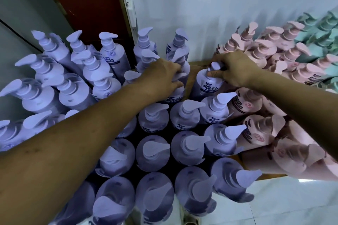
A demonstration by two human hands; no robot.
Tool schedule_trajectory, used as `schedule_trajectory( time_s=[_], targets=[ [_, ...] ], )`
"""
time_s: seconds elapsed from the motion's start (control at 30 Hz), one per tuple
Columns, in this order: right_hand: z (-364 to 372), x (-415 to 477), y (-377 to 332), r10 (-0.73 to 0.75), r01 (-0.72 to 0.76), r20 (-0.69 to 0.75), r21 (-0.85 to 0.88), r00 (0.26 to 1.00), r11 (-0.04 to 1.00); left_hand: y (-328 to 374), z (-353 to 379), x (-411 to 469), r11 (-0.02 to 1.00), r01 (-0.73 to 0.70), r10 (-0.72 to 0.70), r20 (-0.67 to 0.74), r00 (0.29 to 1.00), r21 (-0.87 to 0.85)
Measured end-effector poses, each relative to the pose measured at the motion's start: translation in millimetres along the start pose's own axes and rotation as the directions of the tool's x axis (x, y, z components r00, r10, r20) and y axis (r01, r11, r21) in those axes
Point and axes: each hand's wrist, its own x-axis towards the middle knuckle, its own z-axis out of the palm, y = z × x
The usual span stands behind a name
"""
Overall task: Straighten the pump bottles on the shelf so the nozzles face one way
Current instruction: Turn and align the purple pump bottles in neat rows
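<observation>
A: Hands?
B: Both are busy. The left hand (164, 76) is just above frame centre, fingers curled round the neck of the centre bottle (175, 95). It's lavender and upright. Its pump head is partly covered by the fingers.
A: Right one?
B: The right hand (236, 69) holds the neighbour bottle (204, 86), also lavender, just right of the first. The thumb presses on the shoulder and the fingers close over the pump head. I can't tell which way that nozzle points.
A: Are the two bottles touching?
B: No. There's a narrow gap, and the brown shelf (194, 71) shows through it.
A: The rest of the batch?
B: The lavender pump bottles (153, 151) fill the centre, left and bottom of the frame, packed tight. In the rows under the forearms, the nozzles all point frame right. The group at left and upper left is mixed, some pointing left and some right.
A: Other colours?
B: The pink pump bottles (292, 55) sit along the right side, butted against the lavender block. Their nozzles are mixed. The right forearm crosses over some of them. The teal pump bottles (321, 29) are in the upper right corner, behind the pink ones, too soft to read their nozzle direction.
A: Background?
B: There's a white wall (219, 5) across the top and a dark red door (87, 5) at upper left, behind the lavender bottles.
</observation>
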Motion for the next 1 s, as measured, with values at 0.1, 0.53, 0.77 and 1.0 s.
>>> schedule_trajectory(
  time_s=[0.1,0.53,0.77,1.0],
  targets=[
    [1,1,-1,0.008,-0.008,0.013,0.025,1.0,1.0,5,3,2,0.999,-0.018,0.018,0.002,1.0,0.047],
    [-4,-4,-3,-0.064,0.063,0.068,0.014,0.996,0.998,21,15,11,0.998,-0.055,0.054,-0.071,0.996,-0.015],
    [-2,-2,-9,-0.042,0.043,0.109,-0.004,0.993,0.999,18,16,13,0.995,-0.096,0.095,-0.074,0.993,-0.016],
    [0,-3,-11,-0.007,0.005,0.093,0.024,0.996,1.0,14,21,11,0.994,-0.099,0.093,-0.114,0.989,-0.051]
  ],
)
